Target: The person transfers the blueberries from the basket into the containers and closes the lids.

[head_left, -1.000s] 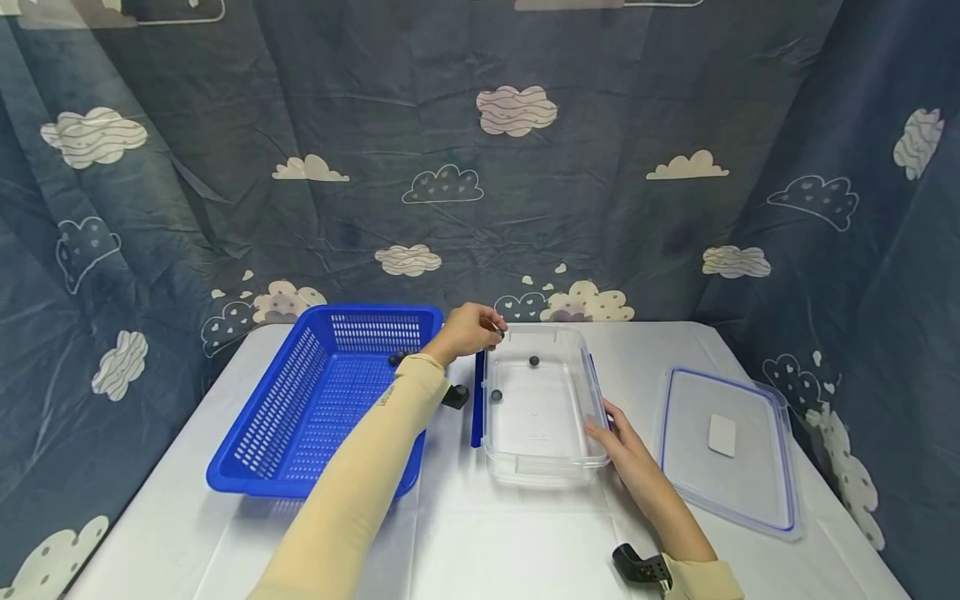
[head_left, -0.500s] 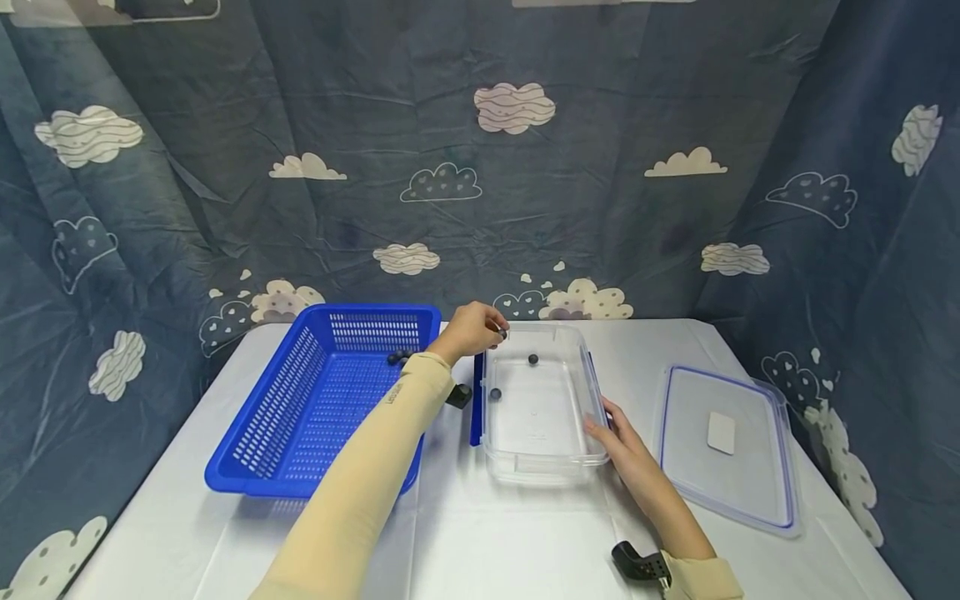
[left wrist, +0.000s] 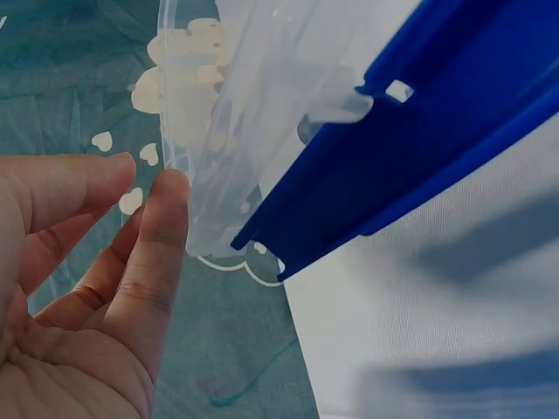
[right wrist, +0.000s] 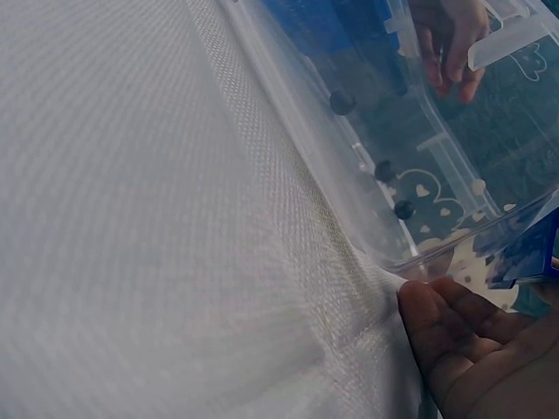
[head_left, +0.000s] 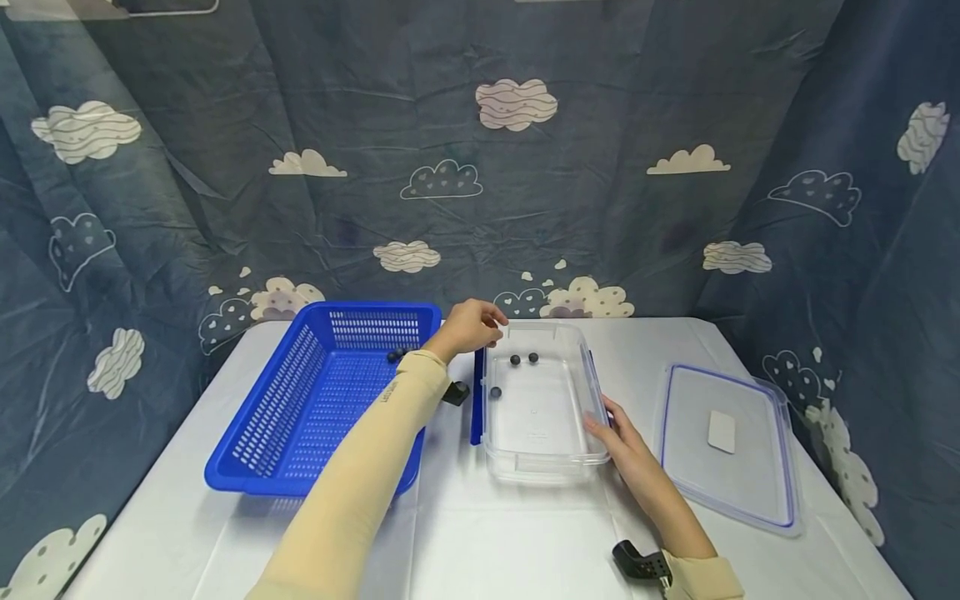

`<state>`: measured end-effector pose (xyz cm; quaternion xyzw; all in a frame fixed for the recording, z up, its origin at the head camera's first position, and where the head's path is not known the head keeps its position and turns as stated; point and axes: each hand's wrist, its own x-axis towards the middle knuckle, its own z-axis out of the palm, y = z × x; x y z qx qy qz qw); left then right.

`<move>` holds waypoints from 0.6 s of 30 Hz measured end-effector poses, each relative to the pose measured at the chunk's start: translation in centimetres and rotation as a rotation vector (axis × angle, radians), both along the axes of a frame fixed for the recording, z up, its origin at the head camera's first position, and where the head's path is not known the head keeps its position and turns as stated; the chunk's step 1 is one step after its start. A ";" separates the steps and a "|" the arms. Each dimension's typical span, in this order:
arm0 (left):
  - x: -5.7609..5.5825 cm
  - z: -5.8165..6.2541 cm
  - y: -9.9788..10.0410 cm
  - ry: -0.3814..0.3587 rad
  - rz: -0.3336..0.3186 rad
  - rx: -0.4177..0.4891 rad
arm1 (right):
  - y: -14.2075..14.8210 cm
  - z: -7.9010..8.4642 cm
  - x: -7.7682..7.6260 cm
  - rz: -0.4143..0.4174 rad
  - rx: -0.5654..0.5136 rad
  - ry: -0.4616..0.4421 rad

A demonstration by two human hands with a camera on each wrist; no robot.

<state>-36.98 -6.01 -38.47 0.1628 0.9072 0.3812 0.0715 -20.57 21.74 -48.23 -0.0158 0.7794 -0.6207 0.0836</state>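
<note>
A clear plastic storage box (head_left: 543, 408) stands without its lid on the white table, its blue side latches folded down. Inside lie three small dark balls, one ball (head_left: 496, 392) near the left wall, another ball (head_left: 515, 360) and a third ball (head_left: 533, 358) close together toward the back. My left hand (head_left: 471, 327) hovers at the box's back left corner. In the left wrist view its thumb and fingertips (left wrist: 164, 188) are apart, with nothing between them. My right hand (head_left: 618, 437) holds the box's right side, thumb against the wall and fingers by the latch (right wrist: 524, 253).
To the left stands a blue perforated basket (head_left: 322, 492), with several dark balls (head_left: 396, 355) near its right wall, partly behind the left sleeve. On the right a clear lid (head_left: 731, 492) with a blue seal lies flat, a white rectangle on it. A cloud-patterned curtain hangs behind.
My left hand has let go of a dark ball, which now lies in the box beside the back one. My right hand has stayed on the box.
</note>
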 end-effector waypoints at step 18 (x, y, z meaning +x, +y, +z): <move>0.0 0.9 -3.9 -0.023 0.096 0.122 | -0.1 0.2 0.0 0.008 0.016 -0.005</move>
